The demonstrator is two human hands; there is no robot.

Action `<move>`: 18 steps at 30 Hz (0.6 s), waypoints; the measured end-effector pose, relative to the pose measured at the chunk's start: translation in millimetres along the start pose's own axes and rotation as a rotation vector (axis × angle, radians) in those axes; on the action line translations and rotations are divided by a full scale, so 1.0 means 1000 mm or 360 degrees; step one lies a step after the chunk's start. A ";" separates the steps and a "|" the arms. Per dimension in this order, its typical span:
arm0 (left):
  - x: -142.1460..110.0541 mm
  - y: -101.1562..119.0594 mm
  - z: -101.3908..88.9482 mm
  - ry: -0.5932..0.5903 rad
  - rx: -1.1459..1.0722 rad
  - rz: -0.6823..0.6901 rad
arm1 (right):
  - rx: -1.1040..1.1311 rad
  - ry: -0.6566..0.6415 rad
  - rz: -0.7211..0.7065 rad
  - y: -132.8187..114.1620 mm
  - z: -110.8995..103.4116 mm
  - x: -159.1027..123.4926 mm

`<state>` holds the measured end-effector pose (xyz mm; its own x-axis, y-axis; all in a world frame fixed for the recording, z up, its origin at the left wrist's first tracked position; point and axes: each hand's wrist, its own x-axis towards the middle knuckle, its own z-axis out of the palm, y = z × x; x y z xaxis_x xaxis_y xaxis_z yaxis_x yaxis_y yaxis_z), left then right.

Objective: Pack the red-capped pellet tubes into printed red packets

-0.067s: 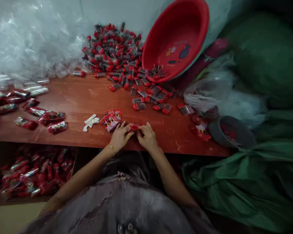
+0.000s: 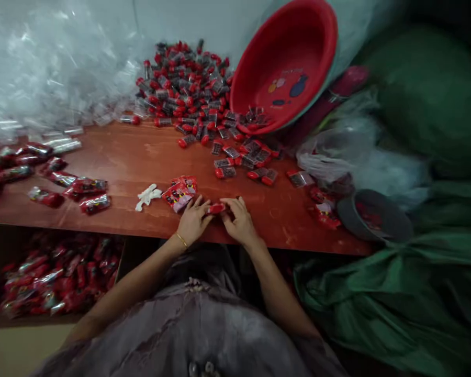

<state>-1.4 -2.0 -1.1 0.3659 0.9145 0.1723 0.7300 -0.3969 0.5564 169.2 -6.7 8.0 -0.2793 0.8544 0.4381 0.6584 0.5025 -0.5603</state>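
My left hand (image 2: 192, 222) and my right hand (image 2: 239, 221) rest on the near edge of the red-brown table (image 2: 141, 157), fingers pinched together on a small red item (image 2: 215, 208) held between them. Just left of my left hand lies a small stack of red printed packets (image 2: 179, 192). A white crumpled scrap (image 2: 147, 196) sits further left. A gold bangle is on my left wrist.
A heap of small red-capped clear tubes (image 2: 188, 89) fills the table's back, spilling from a tilted red basin (image 2: 286, 65). Filled packets (image 2: 68, 186) lie at left, clear plastic bags (image 2: 43, 68) behind. A box of packets (image 2: 58, 275) stands below. A grey bowl (image 2: 372, 214) and green sacks (image 2: 396, 293) sit right.
Both hands stay pinched on the red item; my fingers have shifted slightly. Nothing else has moved.
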 end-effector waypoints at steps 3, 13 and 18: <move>-0.002 0.000 0.000 -0.0021 0.0016 -0.0015 | 0.0104 -0.0099 -0.0048 0.002 -0.003 0.003; -0.007 0.006 0.002 -0.0038 0.0036 -0.0050 | 0.0174 -0.0164 -0.0099 0.024 0.009 -0.001; -0.017 0.006 -0.015 0.0110 -0.0272 -0.0091 | 0.0255 -0.0092 -0.0016 0.028 0.012 -0.002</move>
<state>-12.1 -18.8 11.9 0.2817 0.9408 0.1886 0.6376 -0.3304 0.6959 180.2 7.3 -17.4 -0.3280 0.8530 0.4059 0.5366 0.5219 -0.6631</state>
